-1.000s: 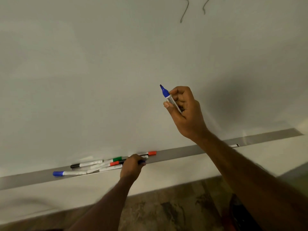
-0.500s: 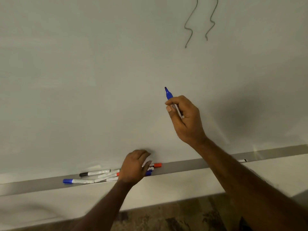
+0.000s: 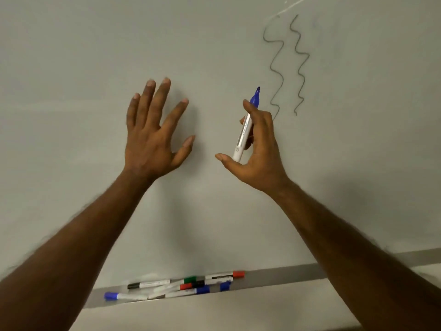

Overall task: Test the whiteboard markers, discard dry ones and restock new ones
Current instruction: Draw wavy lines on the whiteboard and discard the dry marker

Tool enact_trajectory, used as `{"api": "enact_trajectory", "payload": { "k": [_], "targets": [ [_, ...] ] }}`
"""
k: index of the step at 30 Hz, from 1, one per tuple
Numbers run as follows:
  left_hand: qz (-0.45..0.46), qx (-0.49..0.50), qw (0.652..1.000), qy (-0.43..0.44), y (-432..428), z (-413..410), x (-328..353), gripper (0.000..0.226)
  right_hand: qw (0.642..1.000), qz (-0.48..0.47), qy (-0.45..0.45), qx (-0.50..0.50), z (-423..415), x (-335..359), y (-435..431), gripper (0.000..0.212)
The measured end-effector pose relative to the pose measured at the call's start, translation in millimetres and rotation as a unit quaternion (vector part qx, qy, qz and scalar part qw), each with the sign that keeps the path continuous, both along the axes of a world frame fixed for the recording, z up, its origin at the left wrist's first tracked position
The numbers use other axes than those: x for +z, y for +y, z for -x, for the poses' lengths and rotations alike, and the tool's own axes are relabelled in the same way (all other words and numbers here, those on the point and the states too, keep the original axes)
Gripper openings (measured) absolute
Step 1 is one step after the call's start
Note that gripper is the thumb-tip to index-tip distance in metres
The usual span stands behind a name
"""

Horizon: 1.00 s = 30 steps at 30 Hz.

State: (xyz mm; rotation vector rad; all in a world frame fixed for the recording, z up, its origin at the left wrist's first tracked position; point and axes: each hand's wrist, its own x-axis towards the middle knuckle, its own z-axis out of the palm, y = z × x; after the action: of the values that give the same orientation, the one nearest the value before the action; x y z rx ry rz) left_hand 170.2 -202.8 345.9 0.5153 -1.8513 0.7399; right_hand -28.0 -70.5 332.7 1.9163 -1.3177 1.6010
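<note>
My right hand grips an uncapped blue marker, tip up and close to the whiteboard. Two wavy dark lines run down the board just right of the tip. My left hand is raised with fingers spread wide, held flat at the board, holding nothing. On the grey metal tray below lie several markers with black, green, red and blue caps, and a loose blue cap sits beside them.
The tray runs along the bottom edge of the board, slanting up to the right. Below it is a pale wall strip. My forearms cross the lower corners of the view.
My left hand rose from the tray to the board and spread its fingers, leaving a blue cap on the tray. My right hand shifted its hold lower on the marker. The camera tilted up.
</note>
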Motion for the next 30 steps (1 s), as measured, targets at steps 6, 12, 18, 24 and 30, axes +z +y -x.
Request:
{"api": "enact_trajectory", "payload": {
  "k": [6, 12, 18, 24, 30],
  "targets": [
    [0.047, 0.022, 0.998, 0.025, -23, -6, 78, 0.065, 0.998, 0.034, 0.044, 0.0, -13, 61, -24, 0.107],
    [0.057, 0.038, 0.997, 0.038, -35, -5, 86, 0.067, 0.983, 0.167, 0.037, -0.067, -14, 92, -48, 0.042],
    [0.069, 0.034, 0.996, 0.04, -38, -6, 85, 0.068, 0.983, 0.16, 0.055, -0.077, -20, 99, -52, 0.031],
    [0.07, 0.031, 0.996, 0.05, -38, -5, 83, 0.066, 0.988, 0.123, 0.037, -0.088, -6, 50, -32, 0.029],
    [0.069, 0.026, 0.996, 0.052, -37, -5, 83, 0.064, 0.992, 0.089, 0.011, -0.094, 5, 1, -17, 0.028]
  ]
}}
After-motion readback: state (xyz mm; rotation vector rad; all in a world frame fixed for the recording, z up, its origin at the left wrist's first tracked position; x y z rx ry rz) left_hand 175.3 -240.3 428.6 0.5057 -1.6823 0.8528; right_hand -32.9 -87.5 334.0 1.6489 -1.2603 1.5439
